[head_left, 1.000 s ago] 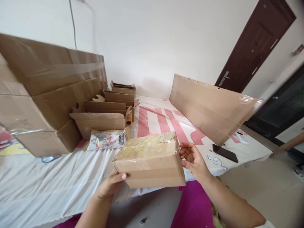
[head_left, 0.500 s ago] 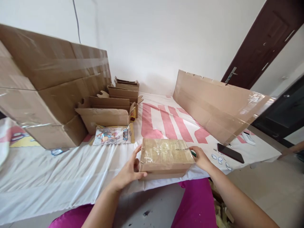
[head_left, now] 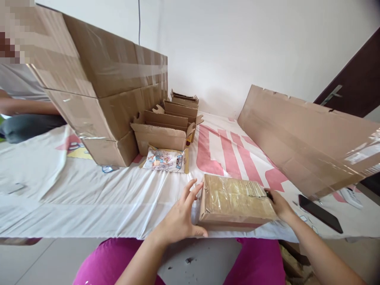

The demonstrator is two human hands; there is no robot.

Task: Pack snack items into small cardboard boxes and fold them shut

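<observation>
A small brown cardboard box, wrapped in clear tape, lies on the white sheet near the front edge of the table. My left hand rests against the box's left side with fingers spread and the thumb under its lower corner. My right hand is pressed against the box's right end, its fingers mostly hidden behind the box.
Big taped cartons stack at the left, with small open cardboard boxes and a colourful packet beside them. A long flat cardboard panel stands at the right, a black phone below it. Another person's arm shows far left.
The taped box came down from the air onto the sheet and now lies there between both hands. The view swung left, and my left fingers spread out against the box.
</observation>
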